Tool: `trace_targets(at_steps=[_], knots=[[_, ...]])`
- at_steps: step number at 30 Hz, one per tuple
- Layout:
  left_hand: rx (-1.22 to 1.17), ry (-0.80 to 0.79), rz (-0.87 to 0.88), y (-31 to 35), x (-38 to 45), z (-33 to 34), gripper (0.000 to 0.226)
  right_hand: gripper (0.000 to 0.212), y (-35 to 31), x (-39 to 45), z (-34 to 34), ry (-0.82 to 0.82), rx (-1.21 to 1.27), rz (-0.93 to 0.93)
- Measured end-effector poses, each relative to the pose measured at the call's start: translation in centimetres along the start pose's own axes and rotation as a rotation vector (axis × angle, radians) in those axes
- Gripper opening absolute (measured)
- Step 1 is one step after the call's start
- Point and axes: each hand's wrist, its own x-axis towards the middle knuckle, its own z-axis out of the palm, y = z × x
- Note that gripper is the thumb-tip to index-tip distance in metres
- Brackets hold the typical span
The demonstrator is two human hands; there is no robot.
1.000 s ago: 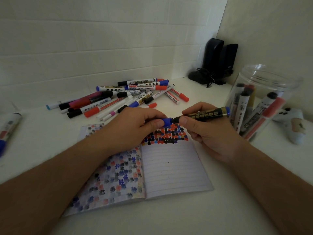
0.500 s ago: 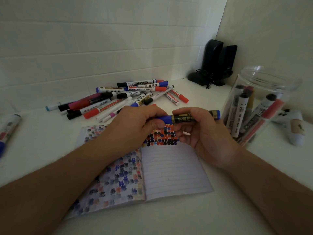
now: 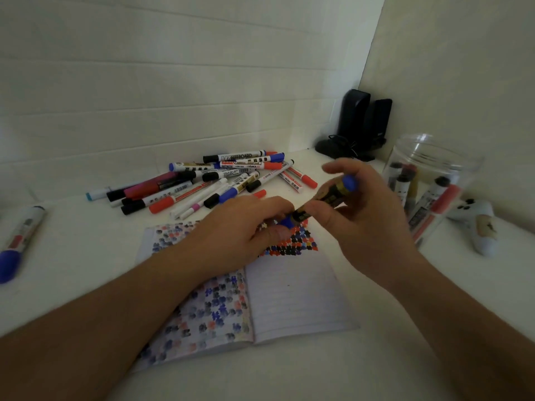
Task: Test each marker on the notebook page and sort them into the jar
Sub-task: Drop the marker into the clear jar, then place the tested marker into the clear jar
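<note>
While capping: blue marker (image 3: 324,198) slanted above notebook (image 3: 292,293), cap end near-left, tail far-right.
Right hand (image 3: 362,224): wrapped round the barrel.
Left hand (image 3: 246,227): pinching the cap end.
Jar (image 3: 431,180): right of the marker, nearer the right hand.
Pile (image 3: 208,180): far-left on tabletop (image 3: 86,270).

Both bare forearms reach in from below, hands meeting mid-frame. Left hand (image 3: 246,227) palm down, fingers curled, its grip pinching the low blue end of a blue-capped gold-and-black marker (image 3: 327,198). Right hand (image 3: 364,215) pinches the barrel, index finger lifted, blurred.
</note>
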Motion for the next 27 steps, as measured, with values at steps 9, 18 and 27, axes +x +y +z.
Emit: trace_targets(at_steps=[9, 18, 27], knots=[[-0.039, -0.040, 0.062, 1.6, -0.6, -1.1, 0.059, 0.055, -4.4, 1.6, -6.4, 0.286, -0.090, -0.208], [-0.059, -0.039, 0.024, 0.6, -0.6, -0.8, 0.051, 0.028, -2.4, 2.3, -11.7, 0.248, -0.703, -0.003], [-0.028, -0.003, 0.038, -1.0, -0.5, -0.3, 0.034, 0.054, -0.2, 2.9, -10.6, 0.118, -0.929, 0.060]])
